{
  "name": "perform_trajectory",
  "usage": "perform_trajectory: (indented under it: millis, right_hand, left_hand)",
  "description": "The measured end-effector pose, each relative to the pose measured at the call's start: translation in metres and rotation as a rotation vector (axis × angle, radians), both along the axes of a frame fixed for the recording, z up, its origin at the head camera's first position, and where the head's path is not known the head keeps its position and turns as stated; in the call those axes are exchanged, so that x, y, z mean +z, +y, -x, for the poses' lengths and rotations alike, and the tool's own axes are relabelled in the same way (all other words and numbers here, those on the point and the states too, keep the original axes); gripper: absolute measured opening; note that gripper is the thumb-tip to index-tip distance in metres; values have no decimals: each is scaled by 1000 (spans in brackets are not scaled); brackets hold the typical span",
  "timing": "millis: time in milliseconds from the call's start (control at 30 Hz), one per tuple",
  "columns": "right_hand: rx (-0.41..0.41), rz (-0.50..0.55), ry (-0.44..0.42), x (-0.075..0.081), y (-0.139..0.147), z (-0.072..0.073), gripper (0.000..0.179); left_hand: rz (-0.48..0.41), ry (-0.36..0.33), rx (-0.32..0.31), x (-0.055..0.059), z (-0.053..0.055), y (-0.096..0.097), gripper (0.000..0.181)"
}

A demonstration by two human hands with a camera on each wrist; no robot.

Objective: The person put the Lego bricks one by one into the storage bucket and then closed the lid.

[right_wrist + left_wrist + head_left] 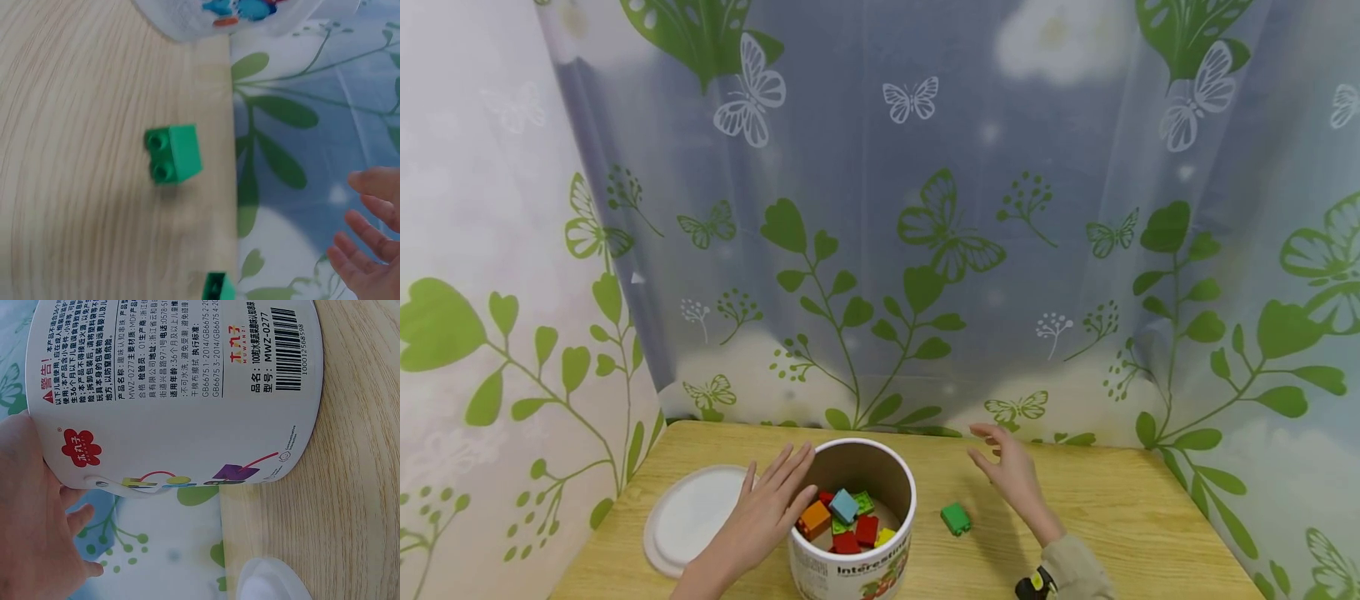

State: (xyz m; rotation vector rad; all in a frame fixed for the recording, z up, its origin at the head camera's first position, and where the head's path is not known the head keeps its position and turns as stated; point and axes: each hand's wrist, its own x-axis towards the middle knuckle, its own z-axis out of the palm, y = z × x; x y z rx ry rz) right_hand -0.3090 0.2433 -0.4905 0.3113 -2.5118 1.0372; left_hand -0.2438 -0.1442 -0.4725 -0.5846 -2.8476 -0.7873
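Note:
A white round bucket (811, 571) with printed labels stands at the front of the table, with several toy building blocks (844, 506) in orange, blue, red, green and yellow inside it. My left hand (767, 512) lies along the bucket's left rim, fingers straight; in the left wrist view the palm is against its printed side. To the right of the bucket, a green block (956, 518) with two studs sits on the tabletop. Above and right of that block hovers my right hand (1011, 475), fingers loosely bent and nothing in them.
A white round lid (688, 521) lies left of the bucket, partly behind my left forearm. In the right wrist view, another small green piece (217, 286) shows at the bottom edge. A printed butterfly curtain (865, 333) hangs behind the wooden table (1112, 500).

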Motion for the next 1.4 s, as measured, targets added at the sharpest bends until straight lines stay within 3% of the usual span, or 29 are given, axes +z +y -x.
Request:
perform_trajectory:
  millis: [600, 833, 1167, 1400]
  right_hand:
    - [-98, -173, -210, -46, 47, 12, 53]
    - [-88, -200, -220, -57, 50, 15, 48]
    - [-108, -181, -206, -58, 48, 13, 41]
    - [-117, -107, -195, -47, 43, 8, 43]
  left_hand:
    - [-3, -5, 0, 0, -1, -1, 61]
    - [-2, 0, 1, -2, 0, -1, 61]
    - [2, -4, 2, -1, 0, -1, 61]
    - [10, -10, 6, 0, 0, 0, 62]
